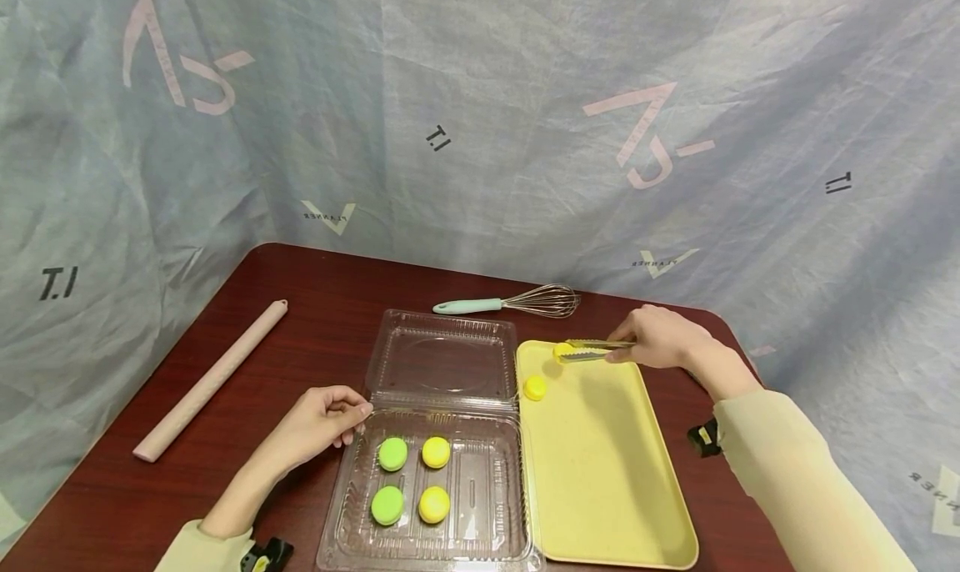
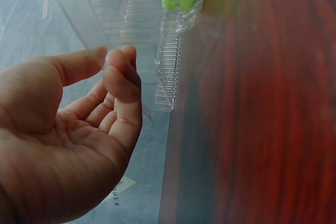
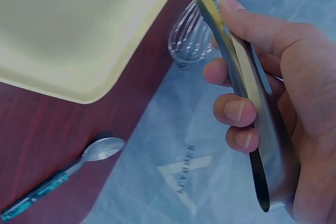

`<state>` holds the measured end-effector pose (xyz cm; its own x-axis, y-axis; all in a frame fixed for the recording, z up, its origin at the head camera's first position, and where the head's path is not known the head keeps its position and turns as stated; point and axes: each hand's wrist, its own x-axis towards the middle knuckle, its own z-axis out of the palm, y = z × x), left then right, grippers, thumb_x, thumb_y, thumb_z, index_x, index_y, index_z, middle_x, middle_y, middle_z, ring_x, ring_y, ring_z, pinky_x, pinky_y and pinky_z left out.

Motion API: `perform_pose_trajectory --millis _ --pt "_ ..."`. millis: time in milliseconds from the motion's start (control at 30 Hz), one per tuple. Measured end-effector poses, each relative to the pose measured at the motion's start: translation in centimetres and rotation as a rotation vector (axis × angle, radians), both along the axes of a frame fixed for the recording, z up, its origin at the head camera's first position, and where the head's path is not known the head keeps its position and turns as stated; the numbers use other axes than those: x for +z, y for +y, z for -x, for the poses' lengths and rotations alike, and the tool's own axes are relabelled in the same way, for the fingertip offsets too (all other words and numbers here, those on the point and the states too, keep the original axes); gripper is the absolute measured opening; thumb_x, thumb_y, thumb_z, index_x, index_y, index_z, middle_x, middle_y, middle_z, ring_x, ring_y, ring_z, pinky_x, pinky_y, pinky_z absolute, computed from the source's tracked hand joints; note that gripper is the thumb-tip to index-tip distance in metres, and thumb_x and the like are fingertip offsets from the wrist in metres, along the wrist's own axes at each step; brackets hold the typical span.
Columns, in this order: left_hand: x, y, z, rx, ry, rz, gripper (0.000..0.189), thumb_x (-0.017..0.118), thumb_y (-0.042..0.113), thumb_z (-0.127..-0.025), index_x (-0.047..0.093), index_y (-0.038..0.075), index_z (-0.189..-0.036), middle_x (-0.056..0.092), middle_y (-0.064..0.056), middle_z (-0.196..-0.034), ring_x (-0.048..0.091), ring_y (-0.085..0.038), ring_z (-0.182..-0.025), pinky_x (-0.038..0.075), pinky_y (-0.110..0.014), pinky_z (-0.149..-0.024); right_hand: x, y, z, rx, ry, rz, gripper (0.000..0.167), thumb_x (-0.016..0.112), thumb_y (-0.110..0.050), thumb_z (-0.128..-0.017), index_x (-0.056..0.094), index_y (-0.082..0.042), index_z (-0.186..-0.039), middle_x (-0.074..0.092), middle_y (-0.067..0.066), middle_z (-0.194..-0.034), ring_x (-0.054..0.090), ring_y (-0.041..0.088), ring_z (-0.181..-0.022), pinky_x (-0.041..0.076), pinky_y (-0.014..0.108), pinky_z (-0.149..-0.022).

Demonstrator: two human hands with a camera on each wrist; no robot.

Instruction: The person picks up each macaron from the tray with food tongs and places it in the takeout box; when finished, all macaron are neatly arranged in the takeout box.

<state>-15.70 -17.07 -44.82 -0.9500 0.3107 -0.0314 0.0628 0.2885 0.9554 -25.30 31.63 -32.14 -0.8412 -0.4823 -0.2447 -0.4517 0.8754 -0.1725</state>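
Observation:
My left hand pinches the left rim of a clear plastic clamshell box between thumb and fingers, near its hinge. The box lies with its lid folded back. In its base sit two green macarons on the left and two yellow macarons beside them. My right hand grips metal tongs, whose toothed tips hold a yellow macaron over the far left corner of a yellow tray. Another yellow macaron lies on the tray near its left edge.
A whisk with a pale green handle lies behind the box. On the left side of the table is a pinkish rolling pin. The right wrist view shows a spoon beside the tray. A grey cloth hangs behind the table.

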Motion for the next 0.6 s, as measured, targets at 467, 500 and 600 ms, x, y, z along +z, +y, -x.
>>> perform_pose_trajectory --millis 467,500,600 --pt "0.2 0.0 -0.1 -0.007 0.001 -0.001 0.020 0.064 0.012 -0.098 0.067 -0.007 -0.102 0.064 -0.006 -0.073 0.057 -0.013 -0.057 0.050 -0.027 -0.052 3.1 -2.8 -1.9 0.159 0.102 -0.022 0.003 0.075 -0.033 -0.090 0.077 -0.034 -0.092 0.057 -0.019 -0.067 0.037 0.001 -0.056 0.031 0.026 -0.051" --pt "0.2 0.0 -0.1 -0.008 0.003 -0.001 0.020 0.064 0.012 -0.098 0.067 -0.007 -0.102 0.064 -0.006 -0.073 0.057 -0.013 -0.057 0.050 -0.027 -0.052 3.3 -2.9 -2.0 0.168 0.109 -0.023 0.002 0.075 -0.034 -0.090 0.077 -0.034 -0.091 0.056 -0.019 -0.066 0.037 0.001 -0.056 0.032 0.026 -0.051" --pt "0.2 0.0 -0.1 -0.008 0.004 -0.003 0.020 0.064 0.012 -0.098 0.067 -0.007 -0.102 0.064 -0.006 -0.073 0.057 -0.013 -0.057 0.050 -0.028 -0.052 3.9 -3.5 -2.6 0.193 0.124 -0.018 0.005 0.074 -0.037 -0.091 0.077 -0.032 -0.089 0.052 -0.019 -0.063 0.037 0.000 -0.056 0.032 0.025 -0.051"
